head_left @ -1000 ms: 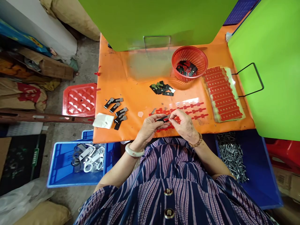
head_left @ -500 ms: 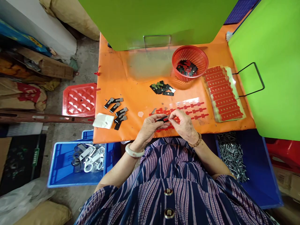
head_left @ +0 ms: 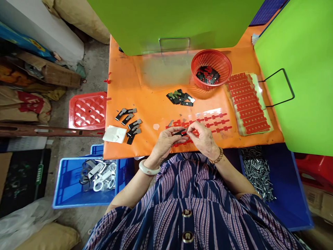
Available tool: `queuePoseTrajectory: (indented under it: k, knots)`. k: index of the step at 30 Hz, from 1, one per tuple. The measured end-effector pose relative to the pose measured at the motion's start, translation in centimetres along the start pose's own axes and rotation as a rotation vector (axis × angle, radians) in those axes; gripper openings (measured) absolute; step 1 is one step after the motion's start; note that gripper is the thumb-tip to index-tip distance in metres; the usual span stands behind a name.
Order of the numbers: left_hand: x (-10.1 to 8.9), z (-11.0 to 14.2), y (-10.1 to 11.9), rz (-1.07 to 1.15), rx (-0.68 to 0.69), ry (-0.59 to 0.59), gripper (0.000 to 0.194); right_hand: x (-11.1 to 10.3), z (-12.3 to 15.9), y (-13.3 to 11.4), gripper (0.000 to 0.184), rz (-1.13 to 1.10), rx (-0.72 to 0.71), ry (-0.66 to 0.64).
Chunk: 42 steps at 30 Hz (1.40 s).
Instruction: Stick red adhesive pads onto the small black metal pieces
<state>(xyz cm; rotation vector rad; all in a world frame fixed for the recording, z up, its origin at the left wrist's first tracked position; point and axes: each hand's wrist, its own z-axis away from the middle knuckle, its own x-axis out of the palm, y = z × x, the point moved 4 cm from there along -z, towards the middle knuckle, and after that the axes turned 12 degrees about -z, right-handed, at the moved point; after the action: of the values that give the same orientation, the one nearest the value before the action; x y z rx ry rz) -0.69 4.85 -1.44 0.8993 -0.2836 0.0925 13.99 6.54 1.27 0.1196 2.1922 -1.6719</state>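
My left hand [head_left: 165, 141] and my right hand [head_left: 203, 138] meet at the near edge of the orange table [head_left: 151, 86]. Both pinch a small black clip piece [head_left: 179, 132] between their fingertips. Under the hands lies a clear sheet with red sticker tabs [head_left: 208, 119]. A small heap of black clip pieces [head_left: 180, 98] lies further back on the table. Several finished black and silver clips [head_left: 129, 122] lie to the left, beside a white cloth [head_left: 114, 134].
A red basket [head_left: 211, 68] holding black pieces stands at the back right, next to a stack of red sticker sheets [head_left: 247, 104]. Green panels [head_left: 296, 69] wall the back and right. Blue bins [head_left: 85, 180] with metal parts sit below, left and right [head_left: 260, 173].
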Motion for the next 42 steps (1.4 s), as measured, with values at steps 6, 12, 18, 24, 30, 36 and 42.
queuePoseTrajectory:
  k: [6, 12, 18, 24, 30, 36, 42]
  knots:
    - [-0.14, -0.06, -0.11, -0.017, 0.015, -0.007, 0.031, 0.19, 0.02, 0.10, 0.017, 0.013, 0.015, -0.009]
    - [-0.18, -0.19, -0.36, -0.048, 0.042, 0.027, 0.030, 0.38, 0.02, 0.01, 0.015, 0.003, 0.034, -0.017]
    - [-0.20, -0.12, -0.17, -0.113, 0.107, 0.077, 0.030, 0.41, 0.05, 0.02, 0.012, -0.046, 0.083, -0.004]
    - [-0.26, -0.03, 0.01, -0.176, 0.141, 0.118, 0.027, 0.34, 0.20, 0.28, 0.009, -0.132, 0.197, 0.026]
    - [-0.39, -0.05, 0.02, -0.189, 0.150, 0.144, 0.026, 0.29, 0.14, 0.01, 0.008, -0.115, 0.176, 0.061]
    - [-0.41, 0.01, 0.10, -0.173, 0.147, 0.109, 0.028, 0.32, -0.01, 0.13, 0.009, -0.173, 0.212, 0.034]
    - [-0.31, -0.07, 0.06, -0.122, 0.100, 0.066, 0.027, 0.43, -0.17, 0.83, 0.007, -0.170, 0.235, -0.004]
